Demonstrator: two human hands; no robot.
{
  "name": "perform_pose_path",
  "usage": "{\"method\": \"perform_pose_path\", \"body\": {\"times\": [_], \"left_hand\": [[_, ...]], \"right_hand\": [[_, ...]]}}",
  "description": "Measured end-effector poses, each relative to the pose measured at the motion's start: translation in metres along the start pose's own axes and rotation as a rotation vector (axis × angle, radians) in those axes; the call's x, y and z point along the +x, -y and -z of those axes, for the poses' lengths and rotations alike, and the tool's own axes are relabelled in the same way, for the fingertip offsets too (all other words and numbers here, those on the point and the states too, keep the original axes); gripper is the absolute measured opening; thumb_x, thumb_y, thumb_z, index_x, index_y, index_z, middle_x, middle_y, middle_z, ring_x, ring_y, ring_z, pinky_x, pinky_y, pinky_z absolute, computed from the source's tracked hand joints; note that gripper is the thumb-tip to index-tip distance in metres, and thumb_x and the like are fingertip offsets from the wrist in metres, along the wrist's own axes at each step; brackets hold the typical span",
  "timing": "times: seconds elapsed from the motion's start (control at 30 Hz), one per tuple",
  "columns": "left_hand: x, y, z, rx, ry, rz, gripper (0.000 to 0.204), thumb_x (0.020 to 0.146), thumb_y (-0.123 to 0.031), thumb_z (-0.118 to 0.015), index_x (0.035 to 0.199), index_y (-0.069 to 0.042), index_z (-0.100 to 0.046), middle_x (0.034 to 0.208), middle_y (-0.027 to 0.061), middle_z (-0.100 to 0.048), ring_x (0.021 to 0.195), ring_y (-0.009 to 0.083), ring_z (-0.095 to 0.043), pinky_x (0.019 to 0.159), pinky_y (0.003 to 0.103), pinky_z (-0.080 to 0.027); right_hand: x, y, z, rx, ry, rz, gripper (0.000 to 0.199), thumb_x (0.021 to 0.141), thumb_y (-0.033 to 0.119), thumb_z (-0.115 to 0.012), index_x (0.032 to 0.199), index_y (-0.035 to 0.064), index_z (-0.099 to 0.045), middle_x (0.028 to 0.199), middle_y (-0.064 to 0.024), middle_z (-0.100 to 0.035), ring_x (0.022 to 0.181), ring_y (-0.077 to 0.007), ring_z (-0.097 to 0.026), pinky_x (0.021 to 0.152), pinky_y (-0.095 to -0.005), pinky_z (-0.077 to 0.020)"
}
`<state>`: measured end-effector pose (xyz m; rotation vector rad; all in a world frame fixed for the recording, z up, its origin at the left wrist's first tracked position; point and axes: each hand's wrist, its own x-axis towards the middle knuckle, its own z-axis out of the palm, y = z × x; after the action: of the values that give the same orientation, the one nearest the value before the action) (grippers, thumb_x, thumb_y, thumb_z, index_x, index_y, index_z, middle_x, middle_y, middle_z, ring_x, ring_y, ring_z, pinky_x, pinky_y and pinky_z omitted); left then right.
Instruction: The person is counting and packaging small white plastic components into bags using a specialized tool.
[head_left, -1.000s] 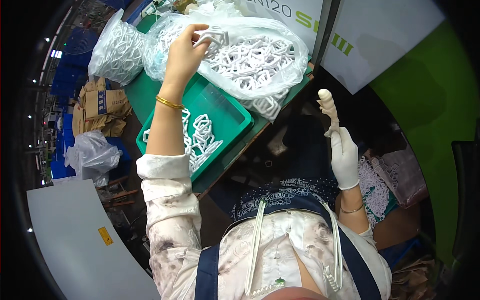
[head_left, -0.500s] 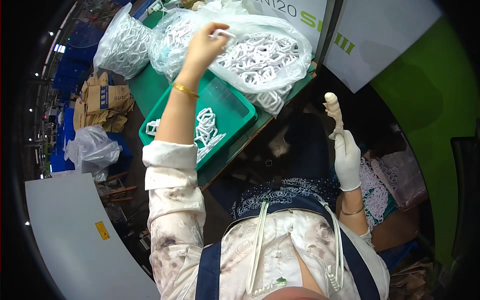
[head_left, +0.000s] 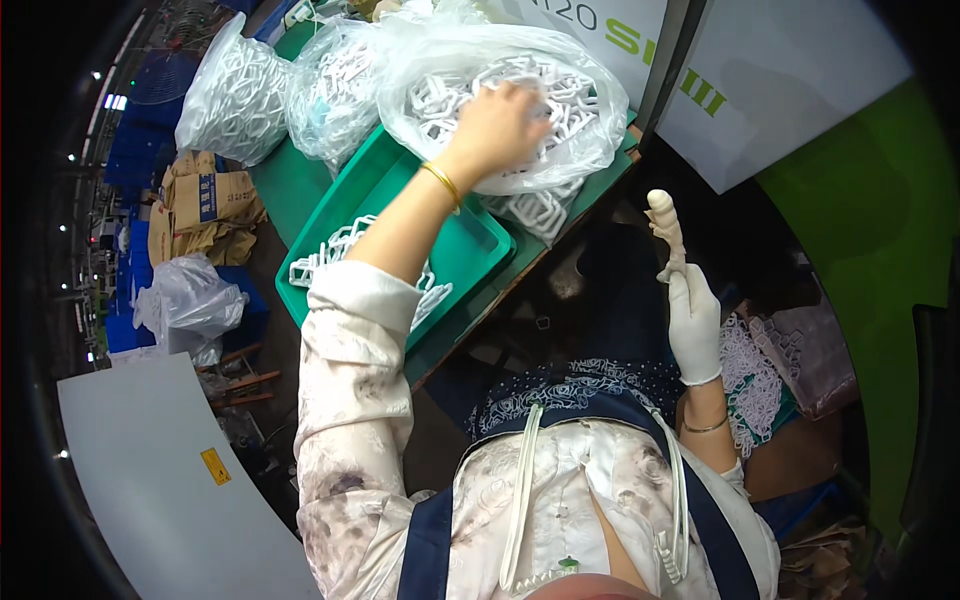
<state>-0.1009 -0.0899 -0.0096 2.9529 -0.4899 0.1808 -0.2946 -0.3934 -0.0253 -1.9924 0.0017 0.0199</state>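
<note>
My left hand (head_left: 498, 128) is bare and blurred. It lies over white plastic link-like pieces (head_left: 570, 115) in a clear plastic bag (head_left: 605, 150); its thumb stands apart from the fingers, whose tips are hard to make out. My right hand (head_left: 693, 325), in a white glove, is closed on a crumpled cream rubbery piece (head_left: 664, 225) with a rounded tip, held upright off the right edge of the table. Under my left forearm, a green tray (head_left: 480, 235) holds several white pieces (head_left: 430, 300), partly hidden by the sleeve.
Two more clear bags of white pieces, a left bag (head_left: 235, 95) and a middle bag (head_left: 335, 90), stand on the green table (head_left: 285, 190). A white machine panel (head_left: 770, 80) rises at the right. More white pieces (head_left: 750, 385) lie low beside my right wrist. Brown sacks (head_left: 210, 210) are at the left.
My left hand has moved right and down from the bag's left side onto the pieces. The white piece it pinched before can no longer be made out. My right hand stays nearly still.
</note>
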Motion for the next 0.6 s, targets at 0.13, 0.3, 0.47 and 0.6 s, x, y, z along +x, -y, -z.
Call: {"method": "perform_pose_path", "body": {"times": [0.13, 0.3, 0.47, 0.6], "left_hand": [[-0.005, -0.003, 0.011, 0.033, 0.066, -0.1, 0.055, 0.098, -0.047, -0.058, 0.142, -0.014, -0.058, 0.143, 0.0132, -0.058, 0.124, 0.0411, -0.057, 0.11, 0.049, -0.045], [0.01, 0.016, 0.027, 0.226, -0.02, 0.268, 0.061, 0.097, -0.055, -0.054, 0.139, -0.011, -0.061, 0.141, 0.0148, -0.06, 0.122, 0.0432, -0.058, 0.106, 0.051, -0.046], [-0.019, -0.014, 0.015, 0.079, 0.05, -0.09, 0.077, 0.097, -0.055, -0.056, 0.159, -0.014, -0.035, 0.141, 0.017, -0.06, 0.124, 0.0446, -0.058, 0.108, 0.049, -0.044], [-0.001, 0.011, 0.02, 0.251, 0.01, -0.033, 0.051, 0.094, -0.039, -0.059, 0.141, -0.018, -0.059, 0.142, 0.0107, -0.06, 0.12, 0.0399, -0.062, 0.097, 0.055, -0.053]], "right_hand": [[0.003, 0.0, -0.002, 0.02, 0.002, 0.006, 0.024, 0.108, 0.016, -0.048, 0.107, -0.0035, -0.063, 0.09, -0.0107, -0.066, 0.084, -0.0184, -0.063, 0.08, -0.0301, -0.0488], [0.003, -0.002, -0.001, -0.012, 0.025, 0.004, 0.024, 0.108, 0.015, -0.049, 0.106, -0.0036, -0.063, 0.09, -0.0116, -0.066, 0.083, -0.0193, -0.064, 0.08, -0.0304, -0.0492], [0.001, 0.0, 0.001, -0.039, 0.049, -0.017, 0.023, 0.107, 0.014, -0.048, 0.105, -0.0035, -0.063, 0.089, -0.0129, -0.066, 0.083, -0.0213, -0.065, 0.08, -0.0306, -0.0496], [-0.006, 0.004, 0.005, -0.014, -0.017, 0.018, 0.021, 0.106, 0.013, -0.051, 0.106, -0.003, -0.065, 0.093, -0.017, -0.069, 0.088, -0.0268, -0.071, 0.08, -0.0353, -0.0527]]}}
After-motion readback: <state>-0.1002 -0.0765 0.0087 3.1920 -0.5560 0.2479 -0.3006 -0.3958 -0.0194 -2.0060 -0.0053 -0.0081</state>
